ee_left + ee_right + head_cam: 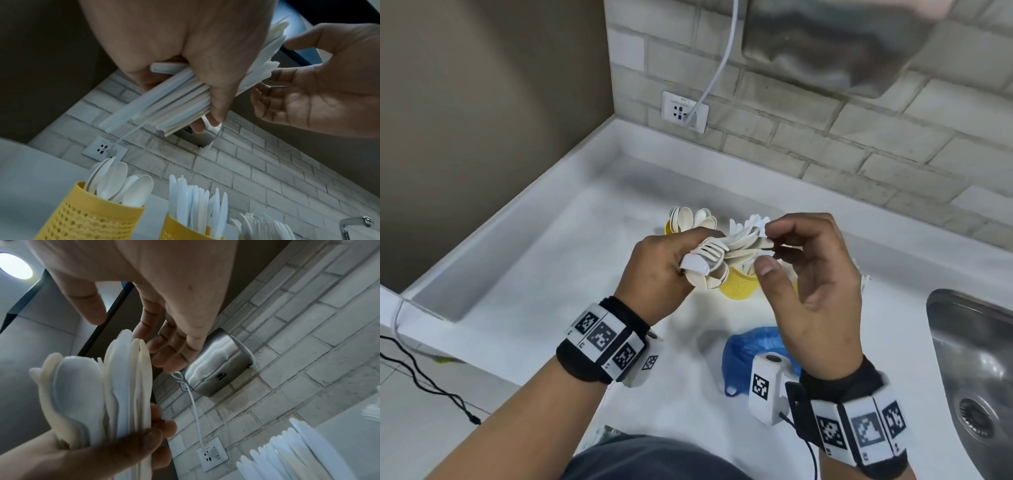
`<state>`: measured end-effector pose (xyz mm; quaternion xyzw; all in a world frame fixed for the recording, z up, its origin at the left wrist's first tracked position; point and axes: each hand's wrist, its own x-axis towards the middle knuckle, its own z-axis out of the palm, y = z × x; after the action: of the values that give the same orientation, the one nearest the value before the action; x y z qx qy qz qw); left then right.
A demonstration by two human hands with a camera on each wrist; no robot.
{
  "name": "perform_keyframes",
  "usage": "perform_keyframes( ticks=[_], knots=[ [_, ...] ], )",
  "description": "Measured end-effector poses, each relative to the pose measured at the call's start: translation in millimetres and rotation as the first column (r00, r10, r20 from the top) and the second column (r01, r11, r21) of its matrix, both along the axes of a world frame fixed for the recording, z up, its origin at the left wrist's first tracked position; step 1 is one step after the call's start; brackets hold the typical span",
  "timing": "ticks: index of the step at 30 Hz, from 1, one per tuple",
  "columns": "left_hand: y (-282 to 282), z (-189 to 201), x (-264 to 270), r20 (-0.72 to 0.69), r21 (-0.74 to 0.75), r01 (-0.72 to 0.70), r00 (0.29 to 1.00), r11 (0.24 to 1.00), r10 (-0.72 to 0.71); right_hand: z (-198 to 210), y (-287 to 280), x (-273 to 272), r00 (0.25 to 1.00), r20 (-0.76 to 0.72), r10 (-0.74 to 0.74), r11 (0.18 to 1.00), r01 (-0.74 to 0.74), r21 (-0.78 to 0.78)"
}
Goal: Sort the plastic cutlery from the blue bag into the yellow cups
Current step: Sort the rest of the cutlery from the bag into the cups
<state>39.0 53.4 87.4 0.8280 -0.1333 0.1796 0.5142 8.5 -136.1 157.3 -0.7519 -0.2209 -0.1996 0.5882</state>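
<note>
Left hand [654, 263] is gripping a mixed bundle of white plastic cutlery [726, 251] by the handles, fingers curled fully round it, above the middle of the white table [544, 274]. Fork tines, spoon bowls and serrated knife blades are showing in the bundle; exact count cannot be told.

Right hand [815, 274] is hovering just beside the bundle's free ends, thumb [767, 270] and fingertips [779, 228] bracketing them, fingers relaxed. Whether it is pinching a piece cannot be told; the right wrist view is showing the fingers [170, 353] apart from the blades.

Yellow cups: two are showing in the left wrist view, one holding spoons [90, 217], one holding knives [185, 227]; a third cluster, of forks [265, 225], is standing next to the knives, its container out of frame. The cups are sitting behind the hands, toward the table's far edge by the brick wall [859, 144].

One blue bag [753, 346] is lying crumpled near the table's front edge, under the right wrist.

One wall socket [683, 111] is taking one white cable [722, 61]; its printed label is too small to read. One steel sink [976, 373] is occupying the right end of the table. The table's left part, toward its raised rim, is giving open room.
</note>
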Motion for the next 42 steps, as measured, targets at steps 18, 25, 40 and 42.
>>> perform_keyframes(
  ticks=[18, 25, 40, 42],
  knots=[
    [15.4, 5.3, -5.5, 0.103, 0.334, -0.049, 0.995, 0.941, 0.015, 23.9, -21.2, 14.3, 0.998, 0.031, 0.057, 0.805, -0.027, -0.592],
    [13.6, -5.4, -4.0, -0.063, 0.168, 0.058, 0.997, 0.984, -0.048, 34.6, -24.4, 16.3, 0.967, -0.169, 0.191, 0.907, -0.239, -0.346],
    [10.7, -2.9, -5.6, -0.237, -0.09, 0.075, 0.967, 0.993, -0.095, 27.1, -11.2, 18.9, 0.933, -0.149, 0.329, 0.925, -0.285, 0.253],
    [9.5, -0.5, -6.7, -0.245, -0.104, 0.078, 0.964, 0.991, -0.102, 31.1, -11.2, 18.5, 0.91, -0.134, 0.392, 0.853, -0.305, 0.422]
  ],
)
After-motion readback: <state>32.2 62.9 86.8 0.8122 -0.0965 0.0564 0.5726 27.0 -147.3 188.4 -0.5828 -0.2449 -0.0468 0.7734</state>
